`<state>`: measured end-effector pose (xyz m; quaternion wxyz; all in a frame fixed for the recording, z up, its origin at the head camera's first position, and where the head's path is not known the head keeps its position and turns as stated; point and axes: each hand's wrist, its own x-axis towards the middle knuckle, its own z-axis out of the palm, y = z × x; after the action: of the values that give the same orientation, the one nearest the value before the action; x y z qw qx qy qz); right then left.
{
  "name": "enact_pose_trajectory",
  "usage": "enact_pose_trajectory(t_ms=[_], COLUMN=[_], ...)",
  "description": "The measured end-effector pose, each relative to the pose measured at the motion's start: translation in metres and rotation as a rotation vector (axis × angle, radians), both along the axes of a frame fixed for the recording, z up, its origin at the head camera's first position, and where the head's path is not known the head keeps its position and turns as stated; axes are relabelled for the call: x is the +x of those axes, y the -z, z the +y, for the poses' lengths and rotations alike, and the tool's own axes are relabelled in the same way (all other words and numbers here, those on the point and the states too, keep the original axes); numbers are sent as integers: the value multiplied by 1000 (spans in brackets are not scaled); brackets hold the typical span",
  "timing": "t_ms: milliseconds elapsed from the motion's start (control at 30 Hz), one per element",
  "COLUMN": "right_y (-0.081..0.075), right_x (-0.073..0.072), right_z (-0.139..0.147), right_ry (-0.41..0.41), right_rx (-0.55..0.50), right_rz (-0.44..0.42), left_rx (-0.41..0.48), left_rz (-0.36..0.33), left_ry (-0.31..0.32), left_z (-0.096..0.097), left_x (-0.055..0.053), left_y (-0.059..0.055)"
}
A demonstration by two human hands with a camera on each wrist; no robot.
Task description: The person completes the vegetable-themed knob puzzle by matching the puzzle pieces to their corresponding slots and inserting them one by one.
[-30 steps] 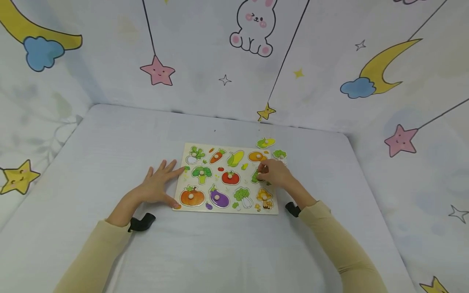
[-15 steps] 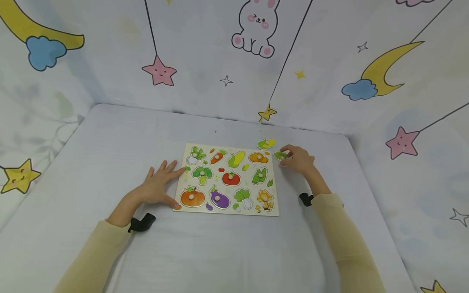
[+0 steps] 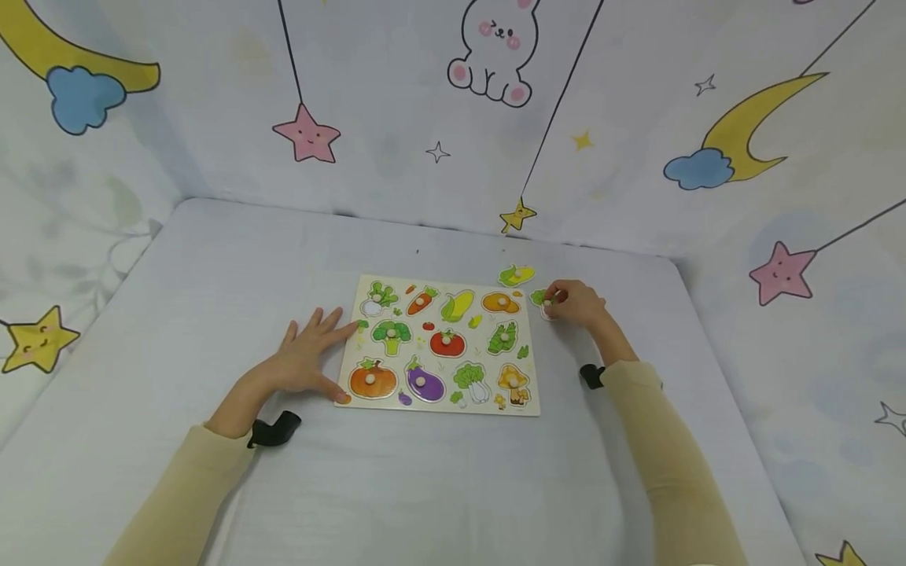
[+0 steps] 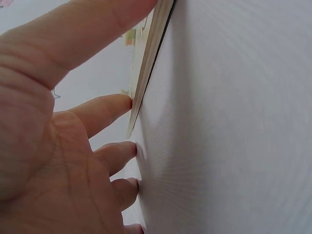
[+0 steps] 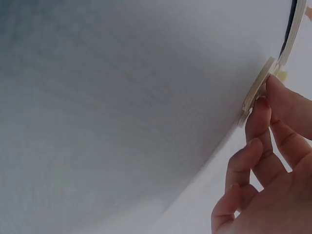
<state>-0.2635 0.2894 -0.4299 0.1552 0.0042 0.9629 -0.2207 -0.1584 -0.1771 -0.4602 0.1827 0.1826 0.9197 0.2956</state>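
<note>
A wooden vegetable peg puzzle board (image 3: 432, 405) lies flat on the white cloth. My left hand (image 3: 304, 358) is spread at its left edge, with thumb and index fingertip touching the board; the thumb (image 4: 87, 29) is on the edge in the left wrist view. Just off the board's upper right corner, my right hand (image 3: 576, 303) pinches the bok choy puzzle piece (image 3: 539, 298) by its knob, and the fingers partly cover it. In the right wrist view this piece (image 5: 256, 87) is seen edge-on, tilted, at the fingertips. The corn puzzle piece (image 3: 517, 275) lies behind the board.
Knobbed pieces such as the tomato (image 3: 447, 343), eggplant (image 3: 425, 383) and asparagus (image 3: 502, 338) sit in their slots. The corn slot (image 3: 457, 306) and bok choy slot (image 3: 471, 383) show no knobs. A patterned cloth wall (image 3: 396, 94) rises behind the table.
My right hand has moved from the asparagus piece, out to the right and back, and now pinches the bok choy puzzle piece. My left hand has stayed at the board's edge.
</note>
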Motion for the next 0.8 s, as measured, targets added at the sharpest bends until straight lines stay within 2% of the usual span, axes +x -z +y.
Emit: enact_pose_trajectory(t_ms=[200,467,633,800], right_y=[2,-4,-11,-19], right_x=[-2,8,20,42], right_z=[-1,-1,-13,-39], right_ry=[-8,31,-12,-100], right_rx=[19,-13,-47,-68], right_rz=[20,20,39,34], left_rx=[-4,9,1,-2], left_rz=[-1,-8,-4,3], left_ry=[2,8,7,7], left_z=[0,1,0,-1], left_x=[0,0,0,-1], left_y=[-2,-2,-2,-1])
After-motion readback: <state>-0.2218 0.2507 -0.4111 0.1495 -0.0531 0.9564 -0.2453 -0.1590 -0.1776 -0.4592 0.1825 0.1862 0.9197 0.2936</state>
